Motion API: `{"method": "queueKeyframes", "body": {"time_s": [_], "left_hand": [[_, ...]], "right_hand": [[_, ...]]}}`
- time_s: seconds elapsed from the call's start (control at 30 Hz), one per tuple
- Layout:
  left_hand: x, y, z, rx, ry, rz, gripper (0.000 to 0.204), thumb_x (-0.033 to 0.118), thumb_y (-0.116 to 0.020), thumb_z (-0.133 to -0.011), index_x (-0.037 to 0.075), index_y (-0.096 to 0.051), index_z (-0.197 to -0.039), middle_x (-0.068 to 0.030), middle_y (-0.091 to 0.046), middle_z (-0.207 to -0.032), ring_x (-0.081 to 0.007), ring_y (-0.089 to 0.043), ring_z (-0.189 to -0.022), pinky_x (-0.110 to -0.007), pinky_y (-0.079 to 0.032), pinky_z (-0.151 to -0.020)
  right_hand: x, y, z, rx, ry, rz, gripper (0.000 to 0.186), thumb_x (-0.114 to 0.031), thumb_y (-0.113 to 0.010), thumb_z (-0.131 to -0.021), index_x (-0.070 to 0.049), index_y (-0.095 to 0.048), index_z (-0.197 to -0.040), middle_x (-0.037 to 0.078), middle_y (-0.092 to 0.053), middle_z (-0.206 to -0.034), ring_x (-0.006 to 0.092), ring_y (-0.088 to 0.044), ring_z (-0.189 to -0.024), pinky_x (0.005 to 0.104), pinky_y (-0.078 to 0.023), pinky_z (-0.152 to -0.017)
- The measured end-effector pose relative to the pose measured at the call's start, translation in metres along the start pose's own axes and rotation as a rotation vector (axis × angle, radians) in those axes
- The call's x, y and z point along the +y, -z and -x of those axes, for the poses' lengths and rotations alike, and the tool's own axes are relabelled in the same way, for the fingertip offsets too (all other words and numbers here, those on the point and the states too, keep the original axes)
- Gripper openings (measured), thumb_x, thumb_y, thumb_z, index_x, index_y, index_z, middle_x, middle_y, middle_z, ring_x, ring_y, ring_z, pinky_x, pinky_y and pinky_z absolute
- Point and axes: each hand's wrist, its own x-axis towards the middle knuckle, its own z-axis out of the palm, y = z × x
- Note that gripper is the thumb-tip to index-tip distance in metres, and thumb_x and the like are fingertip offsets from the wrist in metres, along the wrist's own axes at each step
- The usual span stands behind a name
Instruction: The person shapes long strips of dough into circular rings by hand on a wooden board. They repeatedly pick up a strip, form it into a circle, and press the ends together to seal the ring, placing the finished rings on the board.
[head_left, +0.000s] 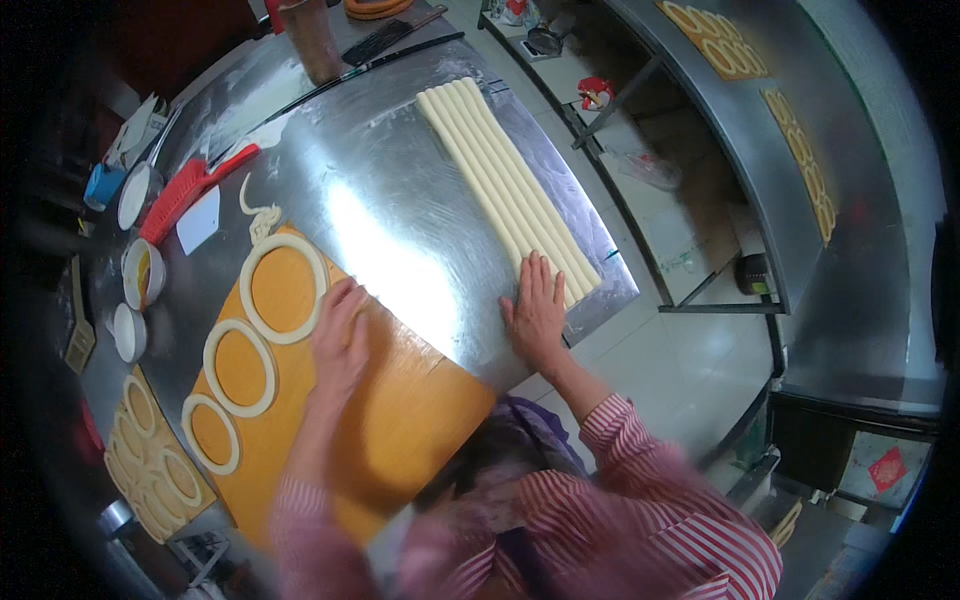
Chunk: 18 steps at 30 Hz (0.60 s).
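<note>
Table (350, 140): metal, dusted white in places
Right side: pale dough strips (503, 183), lying side by side
Near edge: orange board (425, 395)
Left side: red brush (177, 202), white scraper (200, 222), three white bowls (129, 333)

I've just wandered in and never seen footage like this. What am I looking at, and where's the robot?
There is no robot: these are a person's two bare hands, in striped sleeves. The single picture comes from a camera worn on the head, looking down; its wide lens bends straight edges.

On the metal table lies an orange board with three dough rings. Further right is a row of long dough strips. At the left are a red brush and some bowls.

The right hand lies flat over the strips' near end. The left hand, fingers curled, is beside the farthest ring; I can't tell whether it holds anything.
</note>
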Motion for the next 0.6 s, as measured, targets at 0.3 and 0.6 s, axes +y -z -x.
{"method": "queueKeyframes", "body": {"time_s": [0.3, 0.6], "left_hand": [[-0.011, -0.172, -0.196, -0.434, -0.410, -0.375, 0.063, -0.007, -0.046, -0.088, 0.009, -0.042, -0.148, -0.0125, -0.033, -0.159, -0.0324, -0.033, -0.146, -0.050, -0.031, -0.118], [-0.069, -0.180, -0.205, -0.531, -0.405, -0.318, 0.062, -0.006, -0.046, -0.089, 0.008, -0.042, -0.149, -0.0131, -0.036, -0.158, -0.0304, -0.034, -0.147, -0.047, -0.029, -0.120]], "right_hand": [[-0.019, 0.017, -0.020, -0.104, 0.028, -0.131, 0.072, -0.030, -0.060, -0.095, 0.007, -0.032, -0.150, 0.022, -0.027, -0.161, 0.0348, -0.024, -0.150, 0.0556, -0.015, -0.121], [-0.029, 0.001, -0.059, -0.138, 0.122, -0.270, 0.071, -0.025, -0.061, -0.095, 0.007, -0.032, -0.150, 0.024, -0.028, -0.160, 0.0365, -0.026, -0.149, 0.0536, -0.017, -0.121]]}}
